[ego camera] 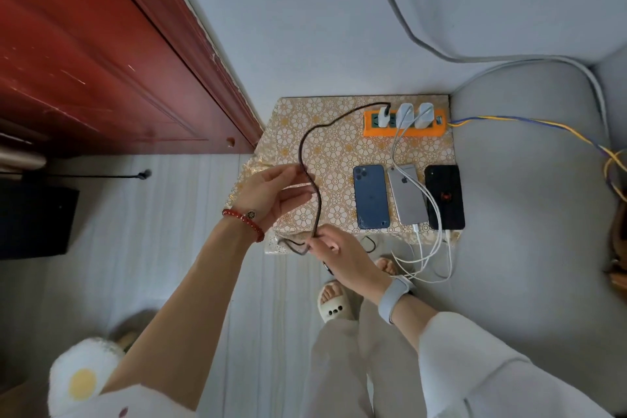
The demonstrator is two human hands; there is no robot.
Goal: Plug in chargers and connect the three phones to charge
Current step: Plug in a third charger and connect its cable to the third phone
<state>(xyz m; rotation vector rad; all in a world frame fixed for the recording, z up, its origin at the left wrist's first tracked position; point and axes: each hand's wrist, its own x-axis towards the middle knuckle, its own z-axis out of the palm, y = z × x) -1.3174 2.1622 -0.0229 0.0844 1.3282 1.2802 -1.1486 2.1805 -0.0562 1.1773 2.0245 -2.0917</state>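
Note:
Three phones lie face down in a row on a gold-patterned table (339,142): a blue phone (371,196), a silver phone (407,194) and a black phone (445,196). White cables (424,258) run from two white chargers (405,111) in the orange power strip (403,130) to the near ends of the silver and black phones. A black braided cable (305,153) leaves the left charger (384,116). My left hand (271,192) holds this cable between thumb and fingers. My right hand (339,256) pinches the same cable lower down, near the table's front edge.
A red wooden door (101,61) stands at the left. A grey sofa cushion (543,197) lies right of the table. The strip's yellow and blue cord (543,124) crosses the cushion. A dark box (34,217) sits on the floor at left. My slippered feet (334,302) stand below the table.

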